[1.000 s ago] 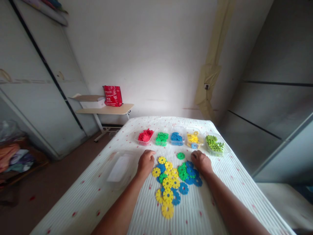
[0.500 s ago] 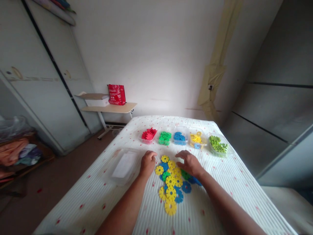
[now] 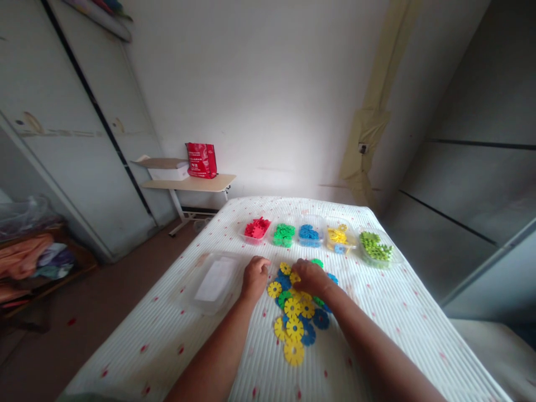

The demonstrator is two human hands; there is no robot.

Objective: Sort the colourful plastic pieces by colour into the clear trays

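A loose pile of notched plastic discs lies in the middle of the bed-like surface. Its yellow discs (image 3: 292, 307) lie over blue discs (image 3: 321, 319) and a green disc (image 3: 285, 298). At the pile's far end my right hand (image 3: 312, 276) reaches down, its fingertips closed on a yellow snowflake disc (image 3: 295, 277). My left hand (image 3: 255, 276) rests just left of the pile with curled fingers. What those fingers hold, if anything, is hidden. Beside it on the left lies a clear plastic lid or tray (image 3: 215, 282) with a white label.
Along the far side stand clear tubs of red pieces (image 3: 256, 229), green pieces (image 3: 284, 233), blue pieces (image 3: 309, 234), yellow pieces (image 3: 338, 237) and light-green pieces (image 3: 374, 247). Behind, a small table (image 3: 209, 183) bears a red bag (image 3: 201, 160) and a white box (image 3: 168, 170).
My right hand has moved left over the pile, and its fingers have closed down onto a yellow disc. Green and blue discs now show behind it. My left hand stays nearly still.
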